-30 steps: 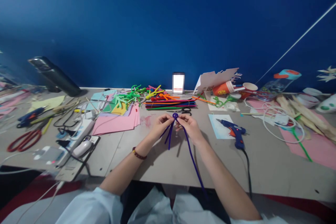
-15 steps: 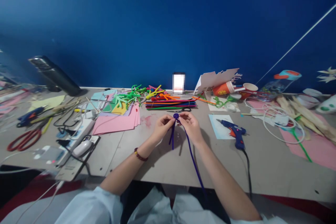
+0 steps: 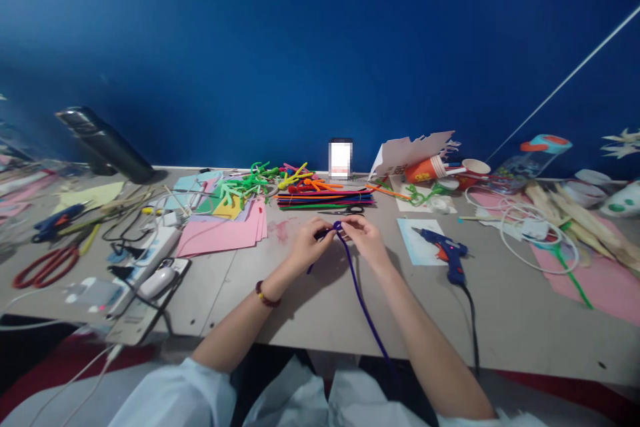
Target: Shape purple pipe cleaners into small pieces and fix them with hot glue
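Observation:
A long purple pipe cleaner (image 3: pixel 361 299) runs from my lap up to my two hands, where it ends in a small loop. My left hand (image 3: pixel 309 245) pinches one strand just left of the loop. My right hand (image 3: pixel 365 235) pinches the strand on the loop's right side. Both hands hover low over the grey table (image 3: pixel 505 320), close together. A beaded bracelet (image 3: pixel 265 295) sits on my left wrist.
A bundle of coloured pipe cleaners (image 3: pixel 325 198) and black scissors (image 3: pixel 350 211) lie just beyond my hands. Pink paper (image 3: pixel 223 233) lies to the left, a blue glue gun (image 3: pixel 445 253) with its cord to the right. Red scissors (image 3: pixel 43 267), cables and paper cups (image 3: pixel 435 168) crowd the sides.
The short hanging strand below the loop has been drawn up and to the left in my left hand. Both hands stay close together over the table.

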`<action>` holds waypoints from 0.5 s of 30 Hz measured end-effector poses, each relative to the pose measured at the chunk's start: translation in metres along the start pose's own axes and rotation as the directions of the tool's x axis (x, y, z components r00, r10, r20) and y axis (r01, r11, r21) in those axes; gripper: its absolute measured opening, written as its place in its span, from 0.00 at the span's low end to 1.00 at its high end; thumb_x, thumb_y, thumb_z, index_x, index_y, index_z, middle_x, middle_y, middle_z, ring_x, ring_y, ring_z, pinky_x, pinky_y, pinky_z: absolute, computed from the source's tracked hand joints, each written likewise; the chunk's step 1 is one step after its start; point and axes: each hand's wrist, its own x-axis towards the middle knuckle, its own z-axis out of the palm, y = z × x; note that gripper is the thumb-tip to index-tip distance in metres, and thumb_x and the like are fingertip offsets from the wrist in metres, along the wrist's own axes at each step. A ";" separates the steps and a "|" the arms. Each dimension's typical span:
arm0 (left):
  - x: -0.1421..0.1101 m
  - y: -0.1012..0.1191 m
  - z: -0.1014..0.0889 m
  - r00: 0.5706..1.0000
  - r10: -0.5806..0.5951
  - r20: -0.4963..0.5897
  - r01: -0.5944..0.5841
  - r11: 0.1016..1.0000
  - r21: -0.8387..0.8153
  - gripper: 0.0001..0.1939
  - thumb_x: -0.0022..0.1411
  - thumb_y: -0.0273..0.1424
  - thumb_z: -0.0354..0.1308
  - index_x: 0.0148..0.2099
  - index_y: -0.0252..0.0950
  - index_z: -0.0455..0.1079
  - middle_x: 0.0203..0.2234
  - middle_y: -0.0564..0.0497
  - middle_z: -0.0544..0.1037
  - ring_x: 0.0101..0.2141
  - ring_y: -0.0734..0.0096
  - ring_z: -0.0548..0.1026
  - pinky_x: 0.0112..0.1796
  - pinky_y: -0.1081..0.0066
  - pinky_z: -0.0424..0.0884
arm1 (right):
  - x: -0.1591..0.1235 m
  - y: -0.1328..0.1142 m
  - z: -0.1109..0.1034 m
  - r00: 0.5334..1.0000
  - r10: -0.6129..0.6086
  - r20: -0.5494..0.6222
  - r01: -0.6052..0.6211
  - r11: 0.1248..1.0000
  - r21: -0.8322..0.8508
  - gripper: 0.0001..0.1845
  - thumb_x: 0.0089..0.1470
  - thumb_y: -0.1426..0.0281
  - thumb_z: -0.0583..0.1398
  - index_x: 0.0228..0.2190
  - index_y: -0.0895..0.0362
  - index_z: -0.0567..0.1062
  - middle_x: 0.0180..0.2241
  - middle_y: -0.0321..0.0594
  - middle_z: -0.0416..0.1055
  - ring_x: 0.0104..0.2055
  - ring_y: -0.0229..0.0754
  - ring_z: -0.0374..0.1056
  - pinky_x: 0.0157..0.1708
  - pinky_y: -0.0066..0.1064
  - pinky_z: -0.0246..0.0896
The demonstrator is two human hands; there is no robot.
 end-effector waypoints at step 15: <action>-0.015 0.000 0.012 0.977 0.163 -0.135 -0.115 0.944 0.309 0.09 0.60 0.33 0.53 0.29 0.39 0.72 0.23 0.48 0.69 0.26 0.71 0.65 0.29 0.71 0.56 | -0.011 0.006 0.013 0.980 -0.178 -0.083 0.176 0.984 -0.033 0.10 0.46 0.64 0.63 0.31 0.55 0.71 0.30 0.37 0.70 0.33 0.39 0.68 0.34 0.32 0.67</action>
